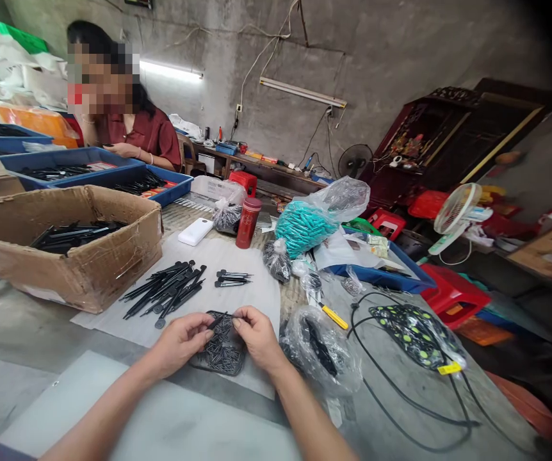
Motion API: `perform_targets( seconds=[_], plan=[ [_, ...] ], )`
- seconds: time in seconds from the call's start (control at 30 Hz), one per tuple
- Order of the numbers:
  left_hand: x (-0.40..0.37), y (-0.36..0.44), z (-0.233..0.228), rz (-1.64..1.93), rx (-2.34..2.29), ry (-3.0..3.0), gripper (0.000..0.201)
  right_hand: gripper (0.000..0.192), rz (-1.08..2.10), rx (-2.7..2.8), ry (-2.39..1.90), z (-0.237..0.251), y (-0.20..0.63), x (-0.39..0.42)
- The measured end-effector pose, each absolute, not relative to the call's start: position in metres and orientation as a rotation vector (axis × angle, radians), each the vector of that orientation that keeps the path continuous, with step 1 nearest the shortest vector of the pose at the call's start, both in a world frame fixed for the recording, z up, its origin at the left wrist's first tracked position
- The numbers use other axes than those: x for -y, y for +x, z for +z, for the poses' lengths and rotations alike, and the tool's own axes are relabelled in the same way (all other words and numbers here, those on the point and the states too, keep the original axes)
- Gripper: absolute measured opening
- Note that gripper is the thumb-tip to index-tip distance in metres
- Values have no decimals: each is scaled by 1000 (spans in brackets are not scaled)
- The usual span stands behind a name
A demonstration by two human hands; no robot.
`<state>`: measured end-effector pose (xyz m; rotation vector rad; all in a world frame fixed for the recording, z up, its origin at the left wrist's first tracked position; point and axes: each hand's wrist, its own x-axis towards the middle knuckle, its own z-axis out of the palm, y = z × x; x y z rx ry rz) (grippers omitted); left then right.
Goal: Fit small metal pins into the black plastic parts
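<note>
Small black pins fill the tray [221, 352] under your hands; your left hand [182, 342] and right hand [257, 336] pinch one black rod [222, 319] between their fingertips above it. Judged progress: early, since a pile of rods [168, 294] waits on the table [31, 333], few [232, 278] set apart.

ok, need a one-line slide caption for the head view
Both hands, left hand and right hand, pinch a thin black piece over a tray of small dark parts; black sticks lie beyond.
</note>
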<state>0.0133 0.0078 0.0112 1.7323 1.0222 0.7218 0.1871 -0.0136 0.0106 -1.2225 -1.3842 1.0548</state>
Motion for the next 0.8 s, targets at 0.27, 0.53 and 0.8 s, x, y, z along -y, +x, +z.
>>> perform_targets(
  seconds=[0.27,0.53,0.8],
  plan=[
    [-6,14,14,722,-963,2031,20,21,1207,1087,-1053,11,182,12],
    [-4,15,18,696,-977,2067,20,21,1222,1071,-1050,11,180,14],
    [-3,16,19,734,-939,2118,20,21,1191,1095,-1071,12,180,14]
  ],
)
